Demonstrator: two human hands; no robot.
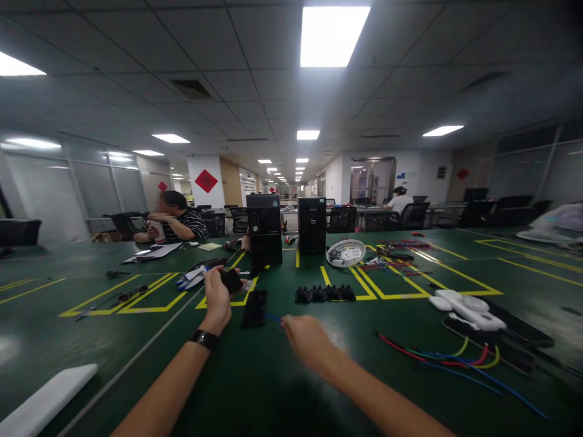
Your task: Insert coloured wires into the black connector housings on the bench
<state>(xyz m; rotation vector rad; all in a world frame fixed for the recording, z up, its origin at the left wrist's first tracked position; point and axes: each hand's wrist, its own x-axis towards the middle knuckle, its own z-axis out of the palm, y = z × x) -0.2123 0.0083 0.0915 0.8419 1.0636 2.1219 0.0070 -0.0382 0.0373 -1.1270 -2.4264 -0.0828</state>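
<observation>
My left hand (217,297), with a dark band (204,339) on its wrist, is closed round a small black object (231,280) whose kind I cannot make out. My right hand (306,338) pinches a thin blue wire (274,317) that points left from the fingertips. Between the two hands, a flat black rectangular piece (254,308) lies on the green table (273,376). Just beyond my left hand is a white and blue glove (192,277). Farther out, a row of black plastic parts (325,294) sits ahead of my right hand.
Two black computer towers (265,233) (312,226) stand ahead, with another person's hand (246,243) beside the left one. A white basket (345,253) and wire bundles lie right of them. Coloured wires (455,358) and a white device (467,308) are at right. A person (175,218) sits at far left.
</observation>
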